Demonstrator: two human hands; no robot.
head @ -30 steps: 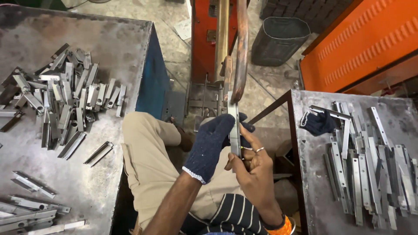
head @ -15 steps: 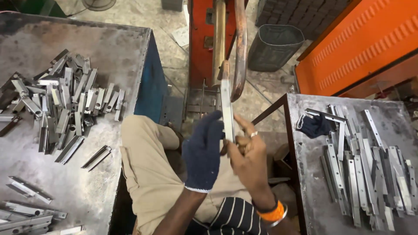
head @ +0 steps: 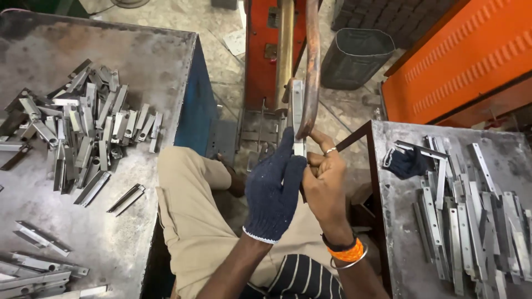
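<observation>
A metal strip (head: 298,113) is gripped upright at twelve o'clock by the gloved left hand (head: 274,191) and bare right hand (head: 324,185), touching a curved copper arm (head: 312,66).

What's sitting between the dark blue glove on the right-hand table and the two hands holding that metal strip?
In the head view, only bare grey tabletop and the table's dark edge lie between the spare glove and the right hand, which holds the metal strip with the gloved left hand.
</observation>
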